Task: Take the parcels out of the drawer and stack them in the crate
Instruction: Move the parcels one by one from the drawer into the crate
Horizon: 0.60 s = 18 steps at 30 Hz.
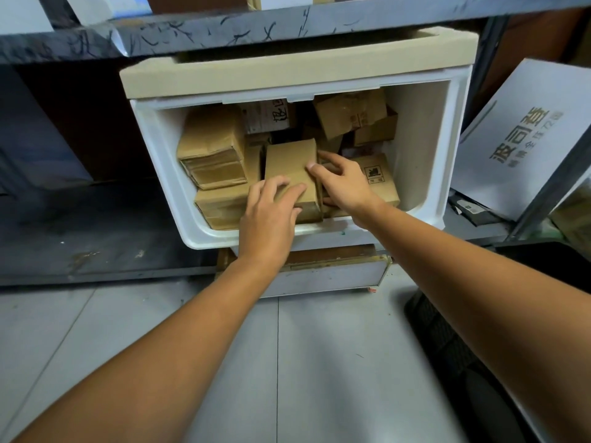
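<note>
head | left hand (271, 215) and right hand (347, 185) grip parcel (289, 166) | white drawer (160, 174) under shelf (287, 27) | grey tiled floor (303, 362)

open white drawer (160, 148) packed with brown cardboard parcels (211, 143).

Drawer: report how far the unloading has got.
Done: the drawer stands pulled open. In hand: the left hand and right hand both grip the middle parcel, not yet lifted out. Left: several other parcels lie in the drawer, and no stacked parcels are in view.
</note>
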Motion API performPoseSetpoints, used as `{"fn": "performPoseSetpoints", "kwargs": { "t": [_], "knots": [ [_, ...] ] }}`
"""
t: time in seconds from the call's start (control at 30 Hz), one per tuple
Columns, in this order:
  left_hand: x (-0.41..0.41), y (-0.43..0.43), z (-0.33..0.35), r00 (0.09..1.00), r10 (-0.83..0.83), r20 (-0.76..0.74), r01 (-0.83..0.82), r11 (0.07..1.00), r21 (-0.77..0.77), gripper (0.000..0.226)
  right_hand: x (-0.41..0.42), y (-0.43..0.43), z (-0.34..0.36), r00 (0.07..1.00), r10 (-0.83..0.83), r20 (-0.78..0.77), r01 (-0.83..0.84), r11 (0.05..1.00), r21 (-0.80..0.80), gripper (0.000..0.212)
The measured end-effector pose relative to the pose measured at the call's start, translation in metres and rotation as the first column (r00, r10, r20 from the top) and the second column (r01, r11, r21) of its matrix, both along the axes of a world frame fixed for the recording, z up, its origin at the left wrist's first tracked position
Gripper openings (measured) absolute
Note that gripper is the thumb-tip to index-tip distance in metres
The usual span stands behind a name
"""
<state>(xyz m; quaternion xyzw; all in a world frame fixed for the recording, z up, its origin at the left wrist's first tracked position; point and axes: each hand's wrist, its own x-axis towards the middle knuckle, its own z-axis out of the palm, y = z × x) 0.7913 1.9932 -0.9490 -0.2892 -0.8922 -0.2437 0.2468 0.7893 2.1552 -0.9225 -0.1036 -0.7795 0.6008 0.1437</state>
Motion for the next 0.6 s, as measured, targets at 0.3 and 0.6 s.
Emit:
{"fn": "performPoseSetpoints", "kwargs": {
  "t": [0.3,0.6],
  "knots": [
    [0.004,-0.003,0.003,0.995,-0.066,-0.072,0.071,0.994,0.079,0.032,0.013,0.003,0.01,1.0,0.022,0.0,-0.021,0.993,-0.117,0.056],
    [0.046,-0.026,0.048,0.974,-0.191,-0.123,0.189,0.981,-0.03,0.039,0.07,-0.003,0.039,0.997,-0.072,0.013,0.073,0.975,-0.208,0.05]
  ]
}}
